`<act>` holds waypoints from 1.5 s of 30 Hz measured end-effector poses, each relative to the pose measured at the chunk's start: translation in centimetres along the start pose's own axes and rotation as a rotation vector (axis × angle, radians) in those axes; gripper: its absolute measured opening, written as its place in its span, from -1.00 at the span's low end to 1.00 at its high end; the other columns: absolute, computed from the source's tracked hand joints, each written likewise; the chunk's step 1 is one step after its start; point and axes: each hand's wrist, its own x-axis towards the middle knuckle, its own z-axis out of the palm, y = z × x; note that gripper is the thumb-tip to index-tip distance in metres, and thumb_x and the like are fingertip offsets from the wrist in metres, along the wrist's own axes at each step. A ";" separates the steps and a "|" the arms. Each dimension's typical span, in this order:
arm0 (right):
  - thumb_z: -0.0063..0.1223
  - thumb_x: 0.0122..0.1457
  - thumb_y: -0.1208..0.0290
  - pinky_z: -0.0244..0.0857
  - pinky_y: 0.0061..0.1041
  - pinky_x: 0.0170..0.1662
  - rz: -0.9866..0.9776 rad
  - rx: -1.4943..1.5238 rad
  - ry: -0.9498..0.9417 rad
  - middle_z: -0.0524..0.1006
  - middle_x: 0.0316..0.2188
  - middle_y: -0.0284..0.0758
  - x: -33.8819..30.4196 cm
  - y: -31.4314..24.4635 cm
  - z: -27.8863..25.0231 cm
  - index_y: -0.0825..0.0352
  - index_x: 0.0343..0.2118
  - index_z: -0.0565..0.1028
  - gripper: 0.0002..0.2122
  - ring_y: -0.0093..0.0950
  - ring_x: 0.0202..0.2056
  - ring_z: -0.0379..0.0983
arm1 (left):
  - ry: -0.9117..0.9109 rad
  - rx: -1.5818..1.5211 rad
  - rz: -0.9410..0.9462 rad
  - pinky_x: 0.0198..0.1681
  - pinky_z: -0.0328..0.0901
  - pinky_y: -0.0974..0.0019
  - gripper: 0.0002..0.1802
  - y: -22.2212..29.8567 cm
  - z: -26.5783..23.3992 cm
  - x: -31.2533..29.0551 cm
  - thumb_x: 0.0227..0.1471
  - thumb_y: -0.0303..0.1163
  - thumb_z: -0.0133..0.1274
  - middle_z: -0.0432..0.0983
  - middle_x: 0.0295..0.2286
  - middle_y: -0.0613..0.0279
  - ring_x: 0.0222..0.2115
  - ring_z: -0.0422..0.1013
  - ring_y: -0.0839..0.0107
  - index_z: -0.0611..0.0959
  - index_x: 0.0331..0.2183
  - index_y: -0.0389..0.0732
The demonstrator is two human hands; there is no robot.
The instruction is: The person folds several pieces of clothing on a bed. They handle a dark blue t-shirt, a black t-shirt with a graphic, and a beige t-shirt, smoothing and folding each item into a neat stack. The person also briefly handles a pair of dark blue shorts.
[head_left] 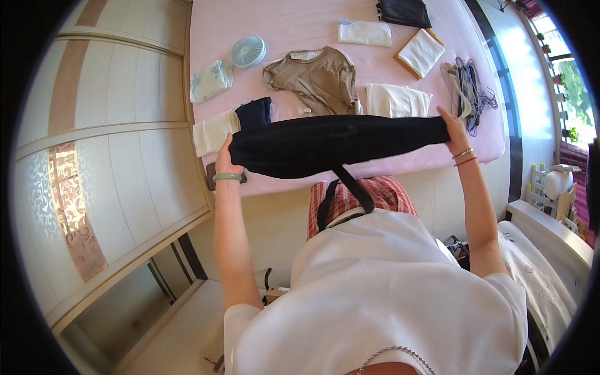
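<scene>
Evidently, straightening is the step in hand: the left hand point(227, 161) and right hand point(457, 132) grasp opposite ends of the black garment point(337, 140), which stretches between them; the next move likely calls for level hands and even tension.

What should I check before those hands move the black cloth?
1. Left grip holding the black cloth: ok, at its left end.
2. Right grip holding it: ok, at its right end.
3. Cloth lifted off the bed: cannot tell from this angle.
4. Fan out of the way: ok, farther up the bed.
5. Brown shirt folded: not ok, spread out.
</scene>
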 end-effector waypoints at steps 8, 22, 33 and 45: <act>0.02 0.27 0.27 0.28 -0.65 -0.32 -0.753 -0.552 0.185 0.54 -0.47 -0.44 0.6 2.5 7.4 0.40 -0.33 0.55 -0.75 -0.66 -0.43 0.41 | -0.139 0.193 0.330 -0.03 0.35 0.34 -0.61 -5.1 13.5 -4.6 0.09 -0.25 0.18 0.57 -0.14 0.21 -0.16 0.48 0.42 0.62 -0.09 -0.26; -0.07 0.30 0.41 0.34 -0.50 -0.19 -0.571 -0.324 -0.480 0.59 -0.35 -0.26 -9.1 7.3 22.2 0.42 -0.31 0.56 -0.80 -0.52 -0.30 0.46 | -0.913 0.747 0.153 -0.14 0.32 0.43 -0.46 -20.9 25.8 -16.7 0.05 -0.31 0.23 0.54 -0.16 0.31 -0.22 0.37 0.60 0.51 0.01 -0.40; -0.07 0.30 0.36 0.33 -0.46 -0.14 -0.393 -0.047 -0.563 0.57 -0.28 -0.23 -7.3 4.9 22.2 0.41 -0.26 0.53 -0.79 -0.45 -0.23 0.45 | -0.327 1.769 1.085 -0.24 0.35 0.12 -0.05 -19.5 18.4 -13.1 -0.34 -0.39 0.36 0.34 -0.16 0.20 -0.24 0.41 0.12 0.31 0.15 -0.08; -0.07 0.30 0.31 0.32 -0.41 -0.09 -0.166 0.277 -0.611 0.54 -0.20 -0.20 -4.0 3.6 22.8 0.40 -0.21 0.49 -0.77 -0.38 -0.15 0.44 | -0.365 0.862 0.617 -0.29 0.30 0.48 -0.81 -15.4 18.7 -6.0 0.08 -0.46 0.11 0.50 -0.40 0.26 -0.40 0.42 0.51 0.44 -0.26 -0.19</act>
